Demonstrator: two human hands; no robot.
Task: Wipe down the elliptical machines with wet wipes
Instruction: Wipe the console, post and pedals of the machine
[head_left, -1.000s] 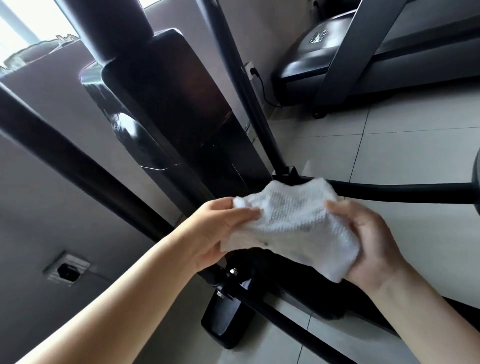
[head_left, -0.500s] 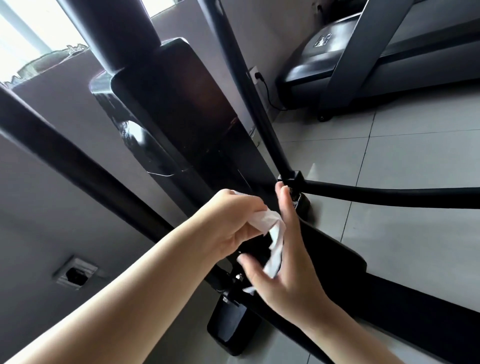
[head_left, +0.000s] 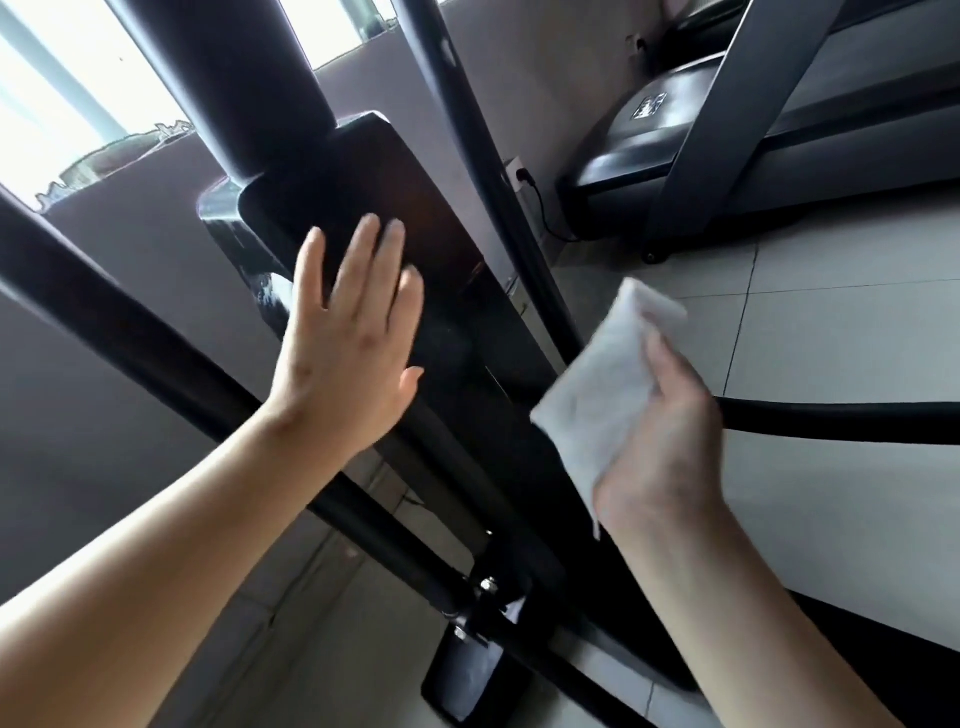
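The wet wipe (head_left: 597, 384) is off the machine, held in the air just right of the elliptical's black housing (head_left: 447, 239) and in front of the horizontal pedal bar (head_left: 841, 423). The right grip (head_left: 670, 441) holds it by one edge, thumb on top and fingers curled beneath, and most of the folded pad stands free, blurred. That narrow hold is the likeliest trouble: a firm stroke down the glossy panel could drag the pad out of the fingers or unfold it, so that bare skin rubs the surface instead of cloth. The left grip (head_left: 353, 338) is spread, fingers straight, flat against or just over the housing; contact cannot be judged for certain. A bare palm there would probably leave fresh prints on a panel whose left edge already shows whitish streaks (head_left: 267, 296). Leaning weight onto it could also go badly if the upright swing arm (head_left: 483, 171) beside it shifts. Half a second ago both hands were low and together, working the wipe into a fold; a second ago it was stretched open between them. Now the left has let go and risen to the panel, the right alone carries the folded pad out to the right, and the view has tipped upward.
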